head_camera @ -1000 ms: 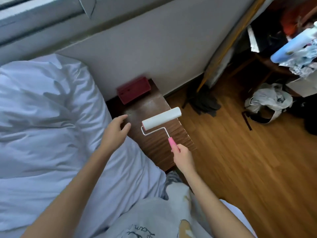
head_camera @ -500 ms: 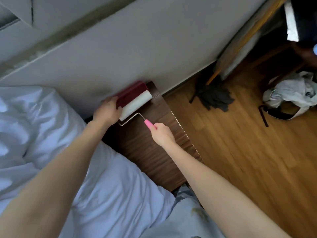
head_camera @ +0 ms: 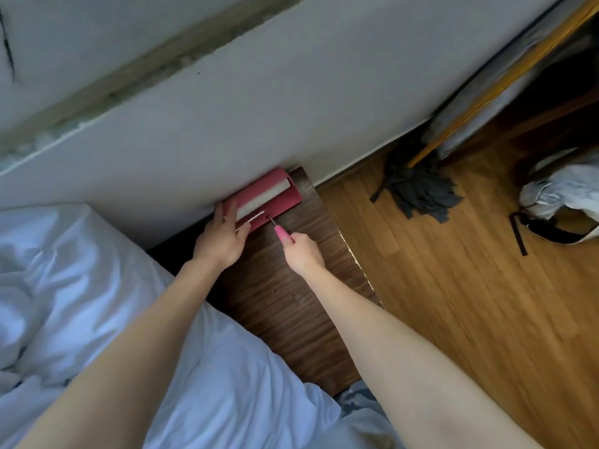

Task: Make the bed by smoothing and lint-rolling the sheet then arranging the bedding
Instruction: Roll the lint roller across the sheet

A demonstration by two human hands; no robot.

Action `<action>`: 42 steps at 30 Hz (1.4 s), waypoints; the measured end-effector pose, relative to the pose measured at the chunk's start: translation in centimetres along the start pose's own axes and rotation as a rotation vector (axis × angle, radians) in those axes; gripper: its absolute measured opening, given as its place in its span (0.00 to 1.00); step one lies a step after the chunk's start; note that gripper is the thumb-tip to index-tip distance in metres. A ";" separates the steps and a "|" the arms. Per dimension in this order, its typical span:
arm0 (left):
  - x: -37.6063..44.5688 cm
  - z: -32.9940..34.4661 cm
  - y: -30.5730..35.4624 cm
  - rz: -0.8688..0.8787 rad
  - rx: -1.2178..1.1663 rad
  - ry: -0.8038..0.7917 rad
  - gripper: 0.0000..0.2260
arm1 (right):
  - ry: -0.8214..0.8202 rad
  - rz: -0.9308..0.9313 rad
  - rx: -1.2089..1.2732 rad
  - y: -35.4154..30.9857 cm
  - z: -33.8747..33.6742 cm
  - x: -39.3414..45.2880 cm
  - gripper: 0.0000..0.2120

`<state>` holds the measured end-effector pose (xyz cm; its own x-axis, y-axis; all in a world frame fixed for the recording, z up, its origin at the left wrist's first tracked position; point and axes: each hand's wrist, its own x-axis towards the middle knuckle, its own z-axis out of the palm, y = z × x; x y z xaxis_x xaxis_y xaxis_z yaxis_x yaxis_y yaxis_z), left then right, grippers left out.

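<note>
The white rumpled bed sheet (head_camera: pixel 97 286) fills the left side and lies full of folds, so arranging the bedding seems not finished. Beside it stands the dark brown wooden bedside table (head_camera: pixel 291 303), against the wall. On its far end sits the red plastic roller cover (head_camera: pixel 285 199), and the white lint roller with pink handle (head_camera: pixel 264 197) lies inside it (the rolling step looks done, judging by this). The left hand (head_camera: pixel 223 238) grips the cover's near end. The right hand (head_camera: pixel 303 251) is closed around the pink handle.
</note>
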<state>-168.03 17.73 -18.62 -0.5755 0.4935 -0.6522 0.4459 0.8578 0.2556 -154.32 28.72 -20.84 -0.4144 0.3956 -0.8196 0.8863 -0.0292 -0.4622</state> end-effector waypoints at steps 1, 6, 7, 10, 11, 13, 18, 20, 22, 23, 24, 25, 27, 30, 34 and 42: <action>0.1 0.1 -0.1 -0.001 -0.013 0.010 0.28 | -0.014 0.007 0.007 0.1 0.3 0.4 0.32; -0.3 0.6 -0.3 0.037 -0.009 0.051 0.29 | -0.031 0.073 0.074 0.9 2.0 1.2 0.35; -0.6 0.8 -0.3 0.052 0.005 0.064 0.29 | -0.009 0.083 0.082 1.0 2.3 1.3 0.34; -1.4 2.1 -0.4 0.092 0.047 0.093 0.29 | 0.078 0.097 0.076 1.3 2.8 1.6 0.27; -1.7 2.7 -0.5 0.104 0.064 0.100 0.29 | 0.112 0.099 0.069 1.4 2.8 1.6 0.23; -2.8 4.3 -0.6 0.136 0.111 0.110 0.30 | 0.179 0.116 0.071 2.0 2.9 1.4 0.17; -4.4 7.2 -0.3 0.134 0.161 0.181 0.29 | 0.191 -0.029 -0.059 3.3 3.1 0.9 0.17; -4.4 7.5 -0.1 0.127 0.165 0.212 0.29 | 0.228 -0.126 -0.276 4.0 3.1 0.4 0.19; -4.5 7.5 0.1 0.124 0.154 0.225 0.29 | 0.304 -0.165 -0.376 4.8 3.3 -0.4 0.20; -4.5 7.5 0.2 0.122 0.142 0.228 0.29 | 0.347 -0.151 -0.305 4.9 3.4 -0.7 0.20; -4.6 7.4 0.1 0.123 0.121 0.232 0.28 | 0.392 -0.119 -0.158 4.7 3.3 -0.9 0.18; -4.6 7.3 0.0 0.129 0.093 0.240 0.27 | 0.439 -0.085 0.016 4.3 3.1 -0.9 0.17; -4.4 6.9 -0.2 0.149 0.031 0.287 0.23 | 0.480 -0.034 0.308 2.4 2.2 -0.6 0.14; -3.9 6.2 -0.1 0.137 -0.083 0.364 0.17 | 0.473 -0.014 0.452 -0.6 0.4 0.3 0.14; -2.5 4.4 0.9 0.007 -0.227 0.389 0.13 | 0.484 -0.111 0.215 -1.5 -0.5 0.7 0.15; 0.6 2.9 -0.3 -0.031 -0.329 0.256 0.23 | 0.329 -0.002 0.467 -1.5 -0.7 2.3 0.32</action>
<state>-166.51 17.36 -21.15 -0.7553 0.4510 -0.4756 0.2069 0.8526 0.4799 -156.42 30.27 -21.82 -0.2634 0.6585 -0.7050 0.6694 -0.4015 -0.6251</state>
